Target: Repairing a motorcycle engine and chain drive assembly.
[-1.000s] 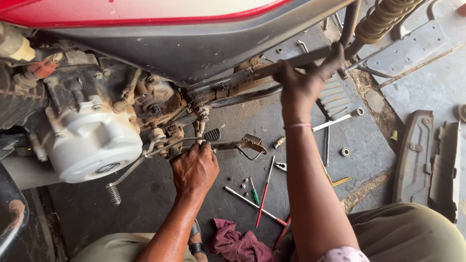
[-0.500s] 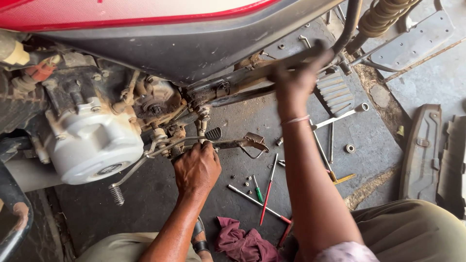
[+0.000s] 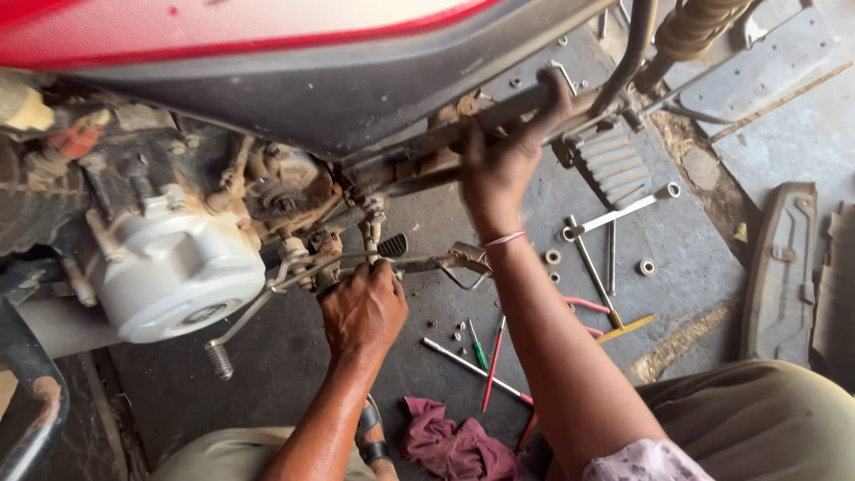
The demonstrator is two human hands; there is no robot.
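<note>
Motorcycle underside being worked on, both hands gripped on parts below the engine.

At left, one white engine side cover (image 3: pixel 174 272) is seen, with one spring (image 3: pixel 219 360) hanging below it. The left hand (image 3: pixel 363 307) is clenched around the brake pedal rod (image 3: pixel 427 264) just under the engine, near the black footpeg (image 3: pixel 392 245); what is pinched inside the fist cannot be told. The right hand (image 3: pixel 503 160) is grasped around the frame tube (image 3: pixel 499 111), farther right. The step is judged as fitting or loosening the pedal linkage; the next move would call for a steady brace and a tool from the floor. Counted on the floor: one maroon rag (image 3: pixel 454 445), two screwdrivers (image 3: pixel 485 356), one T-wrench (image 3: pixel 614 214), roughly three washers (image 3: pixel 647 266).
</note>
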